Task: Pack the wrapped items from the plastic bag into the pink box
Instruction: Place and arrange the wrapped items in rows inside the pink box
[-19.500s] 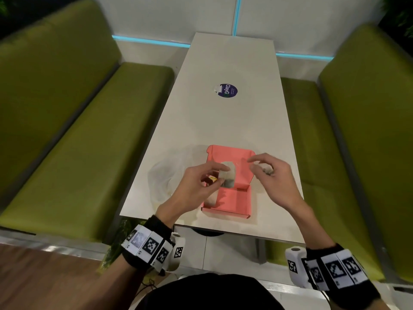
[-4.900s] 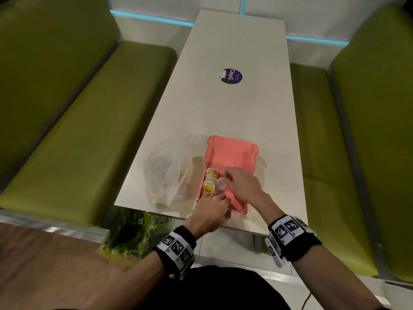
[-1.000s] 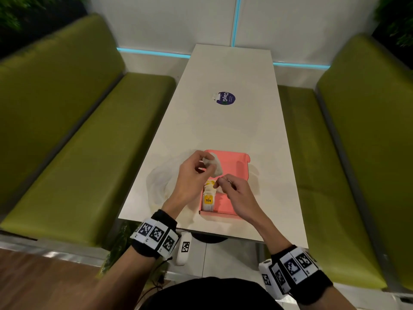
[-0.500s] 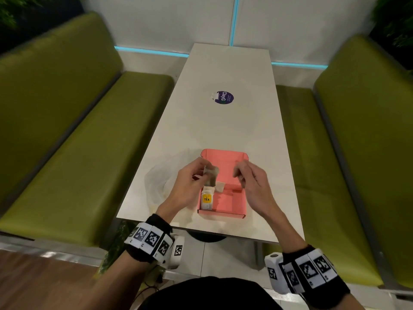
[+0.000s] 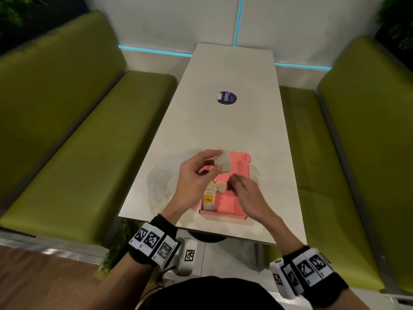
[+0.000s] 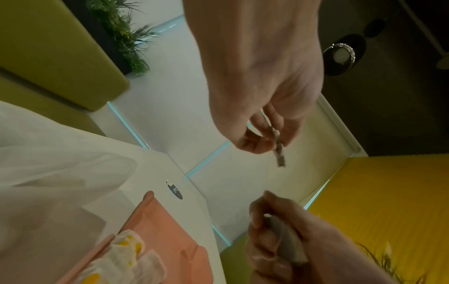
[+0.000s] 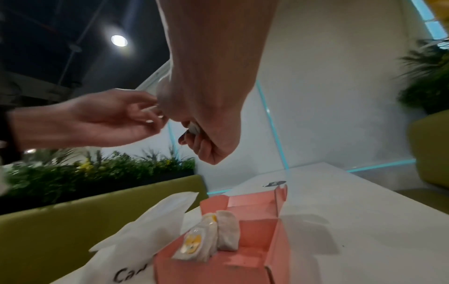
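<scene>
The pink box (image 5: 240,175) lies open near the table's front edge, with a row of wrapped tea bags (image 5: 209,198) standing along its left side (image 7: 194,244). My left hand (image 5: 214,162) pinches one pale wrapped tea bag (image 5: 224,163) above the box's far end; it shows edge-on in the left wrist view (image 6: 278,149). My right hand (image 5: 231,184) hovers over the middle of the box, fingers curled round another greyish wrapped item (image 6: 286,240), which the head view hides. The white plastic bag (image 5: 163,182) lies flat to the left of the box.
A round purple sticker (image 5: 226,98) sits mid-table. Green benches (image 5: 89,142) flank the white table (image 5: 223,130) on both sides. The right half of the box floor shows bare pink.
My right hand has dropped from beside the left hand down toward the middle of the box. My left hand has raised its tea bag a little toward the box's far end.
</scene>
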